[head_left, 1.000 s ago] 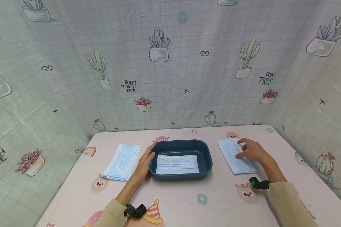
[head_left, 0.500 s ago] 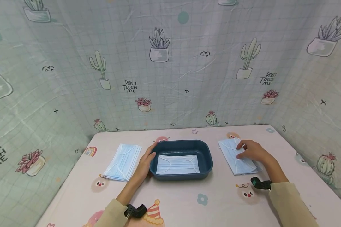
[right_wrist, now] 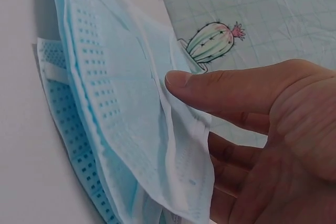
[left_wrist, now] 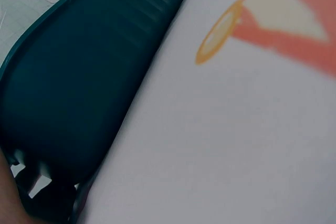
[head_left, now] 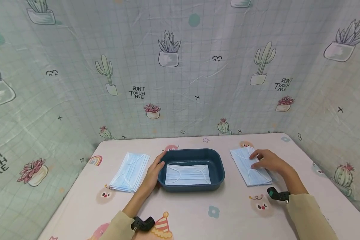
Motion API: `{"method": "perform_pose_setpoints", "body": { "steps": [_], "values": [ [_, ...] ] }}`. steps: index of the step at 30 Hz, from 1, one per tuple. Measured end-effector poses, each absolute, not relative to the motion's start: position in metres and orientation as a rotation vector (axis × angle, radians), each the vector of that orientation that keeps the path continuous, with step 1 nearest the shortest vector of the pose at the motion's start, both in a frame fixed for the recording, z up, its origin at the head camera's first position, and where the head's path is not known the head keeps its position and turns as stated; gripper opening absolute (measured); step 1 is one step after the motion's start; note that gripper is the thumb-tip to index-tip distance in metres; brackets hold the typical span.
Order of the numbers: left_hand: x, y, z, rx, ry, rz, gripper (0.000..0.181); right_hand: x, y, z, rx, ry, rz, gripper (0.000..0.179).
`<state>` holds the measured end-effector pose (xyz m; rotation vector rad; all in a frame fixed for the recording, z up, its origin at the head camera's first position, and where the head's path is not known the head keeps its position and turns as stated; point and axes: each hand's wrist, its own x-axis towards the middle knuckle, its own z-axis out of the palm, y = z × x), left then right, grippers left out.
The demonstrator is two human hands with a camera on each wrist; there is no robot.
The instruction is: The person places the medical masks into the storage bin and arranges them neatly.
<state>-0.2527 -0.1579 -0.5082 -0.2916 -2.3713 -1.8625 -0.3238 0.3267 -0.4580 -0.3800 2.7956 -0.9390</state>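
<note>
A dark blue plastic box [head_left: 191, 188] stands in the middle of the table, with a light blue face mask [head_left: 187, 175] lying flat inside. My left hand [head_left: 150, 174] holds the box by its left end, fingers at the rim. In the left wrist view the box's side wall [left_wrist: 79, 77] is close up, and only a sliver of the hand shows. To the right lies a small stack of face masks [head_left: 245, 165]. My right hand [head_left: 270, 161] pinches the stack's upper masks [right_wrist: 126, 93] at their edge, thumb on top and fingers behind. A lower mask [right_wrist: 68, 114] shows beneath them.
Another stack of face masks [head_left: 130, 171] lies left of the box, beside my left forearm. A pale, cartoon-printed cloth [head_left: 195, 216] covers the table. Behind it and at both sides hangs a cactus-print curtain [head_left: 186, 80].
My right hand has shifted slightly to the right, still at the right stack. The loose corner by the stack's right edge no longer shows. My left hand and the box stay in place.
</note>
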Motion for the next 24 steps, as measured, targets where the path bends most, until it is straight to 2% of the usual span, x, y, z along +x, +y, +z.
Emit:
{"method": "perform_pose_setpoints", "body": {
  "steps": [24],
  "values": [
    [-0.2531,-0.1574,-0.5072,-0.283,-2.38,-1.862,0.051,-0.3243,0.332,-0.4598,-0.37,2.72,-1.016,0.036]
  ]
}}
